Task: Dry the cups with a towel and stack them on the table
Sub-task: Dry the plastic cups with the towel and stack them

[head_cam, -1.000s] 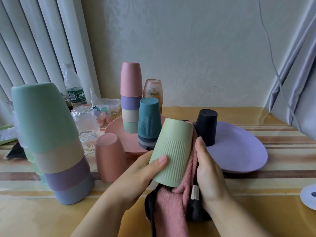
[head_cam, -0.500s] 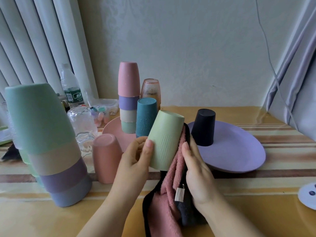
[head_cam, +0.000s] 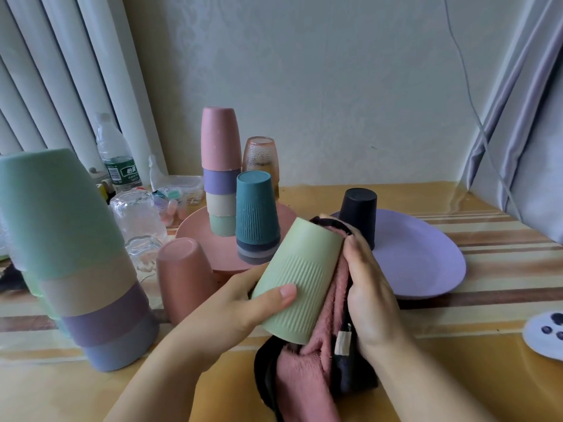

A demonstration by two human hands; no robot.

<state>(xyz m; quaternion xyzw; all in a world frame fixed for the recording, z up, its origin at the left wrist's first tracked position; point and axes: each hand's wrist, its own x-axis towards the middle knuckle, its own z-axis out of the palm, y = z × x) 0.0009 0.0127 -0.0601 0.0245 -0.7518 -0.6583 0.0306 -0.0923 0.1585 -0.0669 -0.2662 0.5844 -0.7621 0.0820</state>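
Where striped table (head_cam: 457,315) meets pale wall (head_cam: 335,86): left hand (head_cam: 231,312) grips green cup (head_cam: 297,281); right hand (head_cam: 370,287) clutches pink towel (head_cam: 307,379).

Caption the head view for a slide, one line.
Left hand holds a ribbed green cup while the right hand presses a pink towel against it.

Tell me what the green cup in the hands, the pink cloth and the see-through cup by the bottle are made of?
The light green cup looks like matte plastic or wheat-straw composite: dull, opaque, with moulded ribs. I cannot tell which. The pink towel looks like soft fleecy fabric: fuzzy pile, loose folds, a sewn tag. The clear cup looks like glass, perhaps clear plastic: transparent, shiny and dimpled.
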